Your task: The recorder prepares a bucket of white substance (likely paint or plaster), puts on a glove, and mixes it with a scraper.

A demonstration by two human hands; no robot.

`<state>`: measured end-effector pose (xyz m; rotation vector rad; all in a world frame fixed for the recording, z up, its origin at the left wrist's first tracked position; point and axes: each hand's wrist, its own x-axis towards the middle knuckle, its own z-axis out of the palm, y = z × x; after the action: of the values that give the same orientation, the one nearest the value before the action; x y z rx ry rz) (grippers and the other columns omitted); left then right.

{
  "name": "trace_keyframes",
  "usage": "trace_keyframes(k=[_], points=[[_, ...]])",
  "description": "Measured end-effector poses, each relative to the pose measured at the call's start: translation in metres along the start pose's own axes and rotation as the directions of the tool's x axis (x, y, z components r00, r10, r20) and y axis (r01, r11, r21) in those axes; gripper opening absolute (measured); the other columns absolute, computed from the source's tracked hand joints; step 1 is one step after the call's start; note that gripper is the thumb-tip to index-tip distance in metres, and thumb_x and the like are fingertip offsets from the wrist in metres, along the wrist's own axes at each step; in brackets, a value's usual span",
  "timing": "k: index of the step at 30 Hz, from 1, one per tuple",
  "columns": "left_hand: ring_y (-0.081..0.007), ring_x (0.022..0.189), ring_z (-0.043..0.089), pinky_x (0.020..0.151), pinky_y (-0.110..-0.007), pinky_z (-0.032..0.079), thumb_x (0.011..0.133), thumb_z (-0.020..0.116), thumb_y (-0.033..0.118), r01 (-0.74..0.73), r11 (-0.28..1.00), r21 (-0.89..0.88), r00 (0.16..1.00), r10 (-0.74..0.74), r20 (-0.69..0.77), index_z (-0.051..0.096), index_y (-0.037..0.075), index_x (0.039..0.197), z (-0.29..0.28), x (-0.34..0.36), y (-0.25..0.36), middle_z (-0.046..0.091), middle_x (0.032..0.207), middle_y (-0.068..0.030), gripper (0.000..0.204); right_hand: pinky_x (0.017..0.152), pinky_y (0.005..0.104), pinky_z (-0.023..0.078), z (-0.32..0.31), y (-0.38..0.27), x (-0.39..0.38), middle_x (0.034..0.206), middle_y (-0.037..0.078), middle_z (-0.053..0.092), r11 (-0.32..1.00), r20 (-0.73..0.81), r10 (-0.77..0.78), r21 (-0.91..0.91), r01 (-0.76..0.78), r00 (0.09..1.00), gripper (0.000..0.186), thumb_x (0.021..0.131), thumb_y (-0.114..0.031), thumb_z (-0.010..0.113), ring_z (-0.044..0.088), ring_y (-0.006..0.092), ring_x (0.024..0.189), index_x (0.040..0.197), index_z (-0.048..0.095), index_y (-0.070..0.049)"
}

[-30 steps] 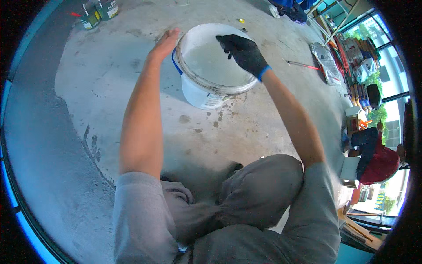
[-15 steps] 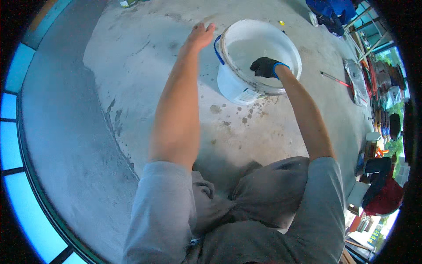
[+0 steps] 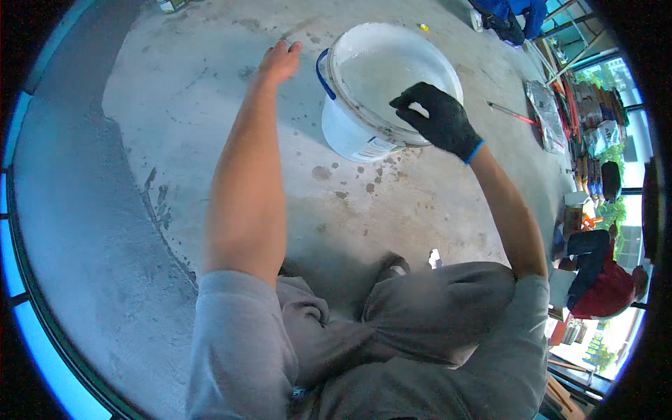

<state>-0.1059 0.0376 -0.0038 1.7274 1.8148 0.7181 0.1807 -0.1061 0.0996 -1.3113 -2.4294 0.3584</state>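
Note:
A white bucket [image 3: 353,136] with a blue handle stands on the concrete floor, and whitish liquid [image 3: 381,70] shows inside it. My right hand [image 3: 444,122], in a black glove with a blue cuff, is over the bucket's near right rim. Its thumb and fingers curl into a ring around a gap, and no object is visible in them. To the left of the bucket, my bare left hand [image 3: 280,63] reaches forward with bent fingers. A thin brownish streak shows just beyond its fingertips; whether the hand holds it cannot be made out.
Wet spots mark the concrete floor [image 3: 301,189] near the bucket. A red-handled tool [image 3: 514,113] and a plastic-wrapped package [image 3: 546,115] lie to the right. One person in blue [image 3: 511,14] is at the far right; another in red [image 3: 605,287] sits at the right edge.
My gloved right hand has risen from inside the bucket and come nearer, over the rim. The view has shifted, so the bucket and left arm appear farther left.

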Motion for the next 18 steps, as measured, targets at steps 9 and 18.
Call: trace_keyframes(k=[9, 18], points=[[-0.0440, 0.111, 0.049, 0.093, -0.047, 0.039, 0.091, 0.037, 0.050, -0.087, 0.992, -0.089, 0.995, 0.091, 0.040, 0.051, -0.003, 0.114, 0.031, 0.020, 0.006, 0.053, 0.117, -0.0284, 0.059, 0.078, 0.0359, 0.051, -0.006, 0.004, -0.034, 0.093, 0.013, 0.065, 0.997, 0.160, -0.043, -0.052, 0.052, 0.986, 0.016, 0.083, -0.009, 0.060, 0.064, 0.0289, 0.084, 0.099, 0.064, -0.005], [-0.0422, 0.114, 0.048, 0.097, -0.046, 0.038, 0.090, 0.036, 0.049, -0.035, 0.997, -0.071, 0.998, 0.038, 0.044, 0.049, -0.001, 0.122, 0.022, 0.027, -0.012, 0.052, 0.121, -0.0264, 0.061, 0.074, 0.0388, 0.051, -0.014, -0.004, -0.012, 0.088, 0.013, 0.064, 0.929, 0.358, -0.136, -0.279, 0.245, 0.924, 0.022, 0.076, -0.012, 0.063, 0.063, 0.0303, 0.080, 0.097, 0.063, -0.005]])
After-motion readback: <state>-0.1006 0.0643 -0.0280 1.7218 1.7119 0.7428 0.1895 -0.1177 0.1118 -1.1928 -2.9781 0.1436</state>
